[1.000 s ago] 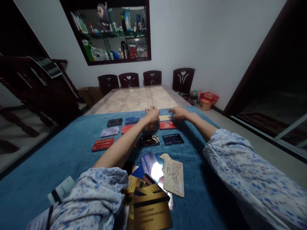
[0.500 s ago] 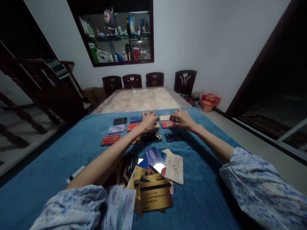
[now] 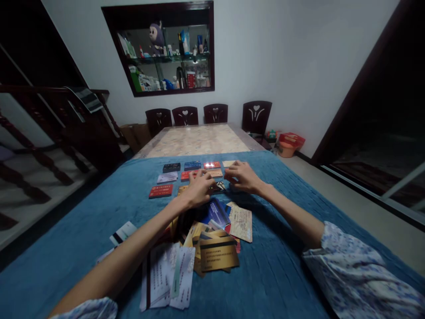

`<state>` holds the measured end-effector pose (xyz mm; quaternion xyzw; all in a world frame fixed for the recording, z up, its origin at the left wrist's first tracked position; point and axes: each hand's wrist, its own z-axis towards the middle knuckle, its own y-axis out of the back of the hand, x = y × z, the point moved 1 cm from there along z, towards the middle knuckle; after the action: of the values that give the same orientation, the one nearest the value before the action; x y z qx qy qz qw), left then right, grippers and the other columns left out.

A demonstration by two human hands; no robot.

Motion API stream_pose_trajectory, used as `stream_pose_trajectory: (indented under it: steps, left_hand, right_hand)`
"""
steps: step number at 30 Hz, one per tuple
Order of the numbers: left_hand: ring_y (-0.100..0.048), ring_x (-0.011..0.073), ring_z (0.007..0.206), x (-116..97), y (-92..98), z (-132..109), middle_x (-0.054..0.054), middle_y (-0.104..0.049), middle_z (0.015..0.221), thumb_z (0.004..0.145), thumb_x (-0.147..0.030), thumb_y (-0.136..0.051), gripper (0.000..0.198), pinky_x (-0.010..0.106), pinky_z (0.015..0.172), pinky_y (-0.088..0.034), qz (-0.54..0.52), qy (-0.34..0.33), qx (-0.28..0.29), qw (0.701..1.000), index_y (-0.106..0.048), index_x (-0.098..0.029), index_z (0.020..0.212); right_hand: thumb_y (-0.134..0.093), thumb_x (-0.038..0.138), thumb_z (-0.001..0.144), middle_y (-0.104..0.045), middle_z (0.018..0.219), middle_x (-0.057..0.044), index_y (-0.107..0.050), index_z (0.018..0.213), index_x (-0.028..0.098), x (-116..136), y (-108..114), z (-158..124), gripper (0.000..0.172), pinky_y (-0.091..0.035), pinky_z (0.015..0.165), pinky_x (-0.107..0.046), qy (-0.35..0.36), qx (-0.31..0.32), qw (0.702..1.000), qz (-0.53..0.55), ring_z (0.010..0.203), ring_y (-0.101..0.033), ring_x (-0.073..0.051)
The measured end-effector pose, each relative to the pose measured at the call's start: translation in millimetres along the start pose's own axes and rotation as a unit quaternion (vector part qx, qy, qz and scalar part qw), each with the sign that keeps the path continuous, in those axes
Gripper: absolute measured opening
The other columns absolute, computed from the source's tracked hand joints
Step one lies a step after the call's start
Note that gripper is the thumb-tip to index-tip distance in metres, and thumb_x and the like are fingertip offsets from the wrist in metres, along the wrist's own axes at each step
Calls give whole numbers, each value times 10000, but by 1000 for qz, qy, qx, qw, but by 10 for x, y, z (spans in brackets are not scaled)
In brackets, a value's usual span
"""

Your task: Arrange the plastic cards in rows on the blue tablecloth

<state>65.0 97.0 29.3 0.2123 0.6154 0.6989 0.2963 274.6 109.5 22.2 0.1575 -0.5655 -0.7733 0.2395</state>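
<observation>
My left hand (image 3: pixel 201 188) is over the near side of the laid-out cards, fingers bent and apart, with nothing visible in them. It partly covers a dark card with white lines (image 3: pixel 219 187) and a gold card. My right hand (image 3: pixel 246 177) is at the right column, its fingers curved and spaced, hiding most of the cards under it. A pale card (image 3: pixel 228 163) shows just beyond it. Left of my hands lie black (image 3: pixel 171 167), blue (image 3: pixel 192 165), white (image 3: pixel 167 177) and red (image 3: pixel 161 191) cards in rows.
Nearer me, a loose heap holds gold cards (image 3: pixel 219 254), a purple-blue card (image 3: pixel 218 212), a beige card (image 3: pixel 242 223) and white cards (image 3: pixel 159 279). Another white card (image 3: pixel 123 232) lies left of my forearm. A blue cloth (image 3: pixel 282 266) covers the table's near part.
Both hands have come nearer to me, from the middle row towards the front row. The red card in the far row is now uncovered. The view has tilted up slightly.
</observation>
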Motion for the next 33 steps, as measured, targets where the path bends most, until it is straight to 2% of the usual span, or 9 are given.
stream_pose_trajectory:
  steps: [4, 9, 14, 18, 27, 33]
  left_hand:
    - [-381, 322, 1235, -88, 25, -188, 82, -607, 1176, 849, -162, -565, 219, 520, 983, -285, 13, -8, 18, 1000, -675, -231, 1026]
    - [-394, 316, 1219, -166, 8, -360, 89, -619, 1138, 836, -153, -570, 226, 545, 986, -270, 24, -22, 8, 999, -673, -212, 1028]
    - [-423, 313, 1172, -243, -17, -460, 94, -643, 1080, 852, -180, -559, 173, 545, 967, -290, 23, -15, 19, 999, -676, -199, 978]
    - [-448, 317, 1136, -309, -23, -497, 105, -658, 1075, 850, -159, -541, 178, 534, 925, -330, 9, -2, 56, 998, -685, -186, 951]
    - [-480, 303, 1091, -313, -62, -504, 106, -660, 1038, 835, -151, -548, 195, 509, 934, -336, 13, -7, 65, 998, -701, -181, 953]
    - [-467, 313, 1136, -316, -81, -509, 105, -646, 1092, 835, -141, -543, 238, 528, 957, -321, 12, -15, 51, 999, -709, -197, 997]
  right_hand:
    - [-502, 223, 909, -692, 1048, -103, -717, 1005, 218, 103, -44, -45, 236, -303, 821, -368, 11, 4, 1000, 8, 1037, -486, -264]
    - [-552, 205, 897, -687, 1049, -97, -719, 1024, 211, 258, -79, -97, 210, -323, 858, -381, 45, 17, 998, 33, 1039, -468, -258]
    - [-566, 244, 908, -667, 1138, -110, -694, 1155, 212, 483, -74, -158, 280, -338, 874, -416, 54, 59, 995, 52, 1075, -439, -276]
    - [-546, 239, 911, -638, 1210, -126, -649, 1253, 233, 601, -138, -185, 358, -344, 870, -431, 59, 90, 992, 65, 1122, -422, -294]
    - [-541, 229, 912, -640, 1142, -125, -668, 1185, 209, 644, -254, -197, 302, -332, 860, -419, 50, 106, 990, 72, 1094, -431, -282]
    - [-503, 237, 927, -626, 1167, -119, -650, 1202, 218, 537, -300, -224, 313, -347, 858, -404, -10, 101, 993, 62, 1077, -447, -276]
